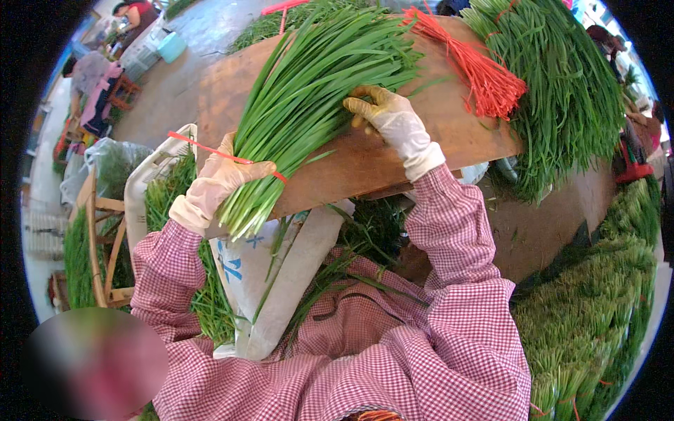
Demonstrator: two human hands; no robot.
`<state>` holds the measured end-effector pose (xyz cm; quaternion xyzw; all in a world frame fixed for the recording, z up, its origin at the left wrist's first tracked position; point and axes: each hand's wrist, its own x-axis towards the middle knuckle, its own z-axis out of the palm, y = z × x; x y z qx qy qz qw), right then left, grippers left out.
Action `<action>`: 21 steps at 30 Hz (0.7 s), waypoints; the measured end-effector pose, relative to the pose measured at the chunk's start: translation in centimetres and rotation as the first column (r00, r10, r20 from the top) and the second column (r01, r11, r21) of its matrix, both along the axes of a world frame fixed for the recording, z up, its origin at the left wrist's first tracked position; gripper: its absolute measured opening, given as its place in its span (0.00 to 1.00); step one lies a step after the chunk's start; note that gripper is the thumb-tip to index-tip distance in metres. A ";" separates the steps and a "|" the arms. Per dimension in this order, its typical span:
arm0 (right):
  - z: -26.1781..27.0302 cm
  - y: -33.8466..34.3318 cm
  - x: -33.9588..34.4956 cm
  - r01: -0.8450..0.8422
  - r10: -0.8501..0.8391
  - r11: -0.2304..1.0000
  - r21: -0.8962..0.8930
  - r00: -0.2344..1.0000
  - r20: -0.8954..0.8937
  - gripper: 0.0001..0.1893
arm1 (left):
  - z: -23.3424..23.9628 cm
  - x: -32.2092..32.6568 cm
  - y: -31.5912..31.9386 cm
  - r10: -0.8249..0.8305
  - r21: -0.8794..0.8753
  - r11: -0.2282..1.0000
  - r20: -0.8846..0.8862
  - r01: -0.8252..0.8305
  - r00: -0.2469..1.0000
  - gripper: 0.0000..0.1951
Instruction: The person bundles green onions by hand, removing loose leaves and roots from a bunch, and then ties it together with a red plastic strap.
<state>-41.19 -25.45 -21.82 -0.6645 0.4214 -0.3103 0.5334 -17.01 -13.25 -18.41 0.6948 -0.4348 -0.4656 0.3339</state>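
A bunch of long green leaves, apparently garlic chives (310, 94), lies slantwise over the wooden board (447, 131), its pale cut ends toward me. My left hand (218, 171), in a thin pale glove, grips the bunch near those ends, thumb on top. A red plastic tie (231, 157) crosses the stems beside the thumb, one end sticking out to the left over the hand. My right hand (387, 118), gloved and stained yellow at the fingers, is at the right edge of the leaves with fingers bent and apart. Whether its fingertips touch the leaves is hard to tell.
Red ties (487, 79) lie on the board beside a large heap of tied chives (563, 94). Tied bunches (590, 294) stand at lower right. A white plastic crate (138, 194) and wooden chair (100, 237) are left. Another person (95, 84) sits farther off.
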 end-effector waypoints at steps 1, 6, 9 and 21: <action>-0.8 -0.5 0.4 -0.008 0.007 1.000 0.020 0.998 0.065 0.14 | -0.3 0.1 -0.2 -0.013 -0.016 1.000 0.023 0.013 1.000 0.42; -0.6 1.8 -1.0 -0.090 0.041 0.989 0.120 0.932 0.360 0.10 | -0.4 -0.3 -0.5 -0.026 -0.033 0.999 0.093 0.029 0.995 0.43; 0.2 5.1 -2.6 -0.148 0.074 0.972 0.183 0.930 0.359 0.11 | 0.2 -0.5 0.0 -0.020 -0.008 1.000 0.156 0.021 0.988 0.41; -1.6 10.1 3.2 -0.132 -0.043 0.959 0.249 0.803 0.594 0.09 | 1.4 -1.0 0.3 -0.126 -0.013 0.991 0.264 0.134 0.956 0.41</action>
